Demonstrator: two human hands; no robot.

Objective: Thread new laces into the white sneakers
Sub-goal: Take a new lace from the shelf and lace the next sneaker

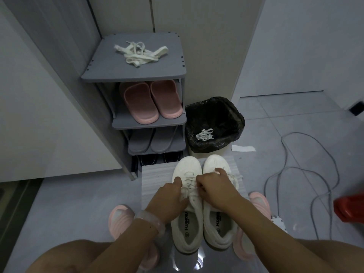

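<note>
Both hands work at the lace area of the left white leather sneaker (187,203). The left hand (169,200) has its fingers curled in a grip on the flat white lace (190,184); the right hand (212,186) pinches the same lace from the other side. The right white sneaker (218,219) stands touching it, both on a white ribbed foam sheet (155,180) on the floor. At 12 o'clock, loose cream laces (139,53) lie atop the grey plastic shoe rack (134,75). At 1 o'clock, a black-lined bin (214,123) holds a discarded white lace (204,134).
</note>
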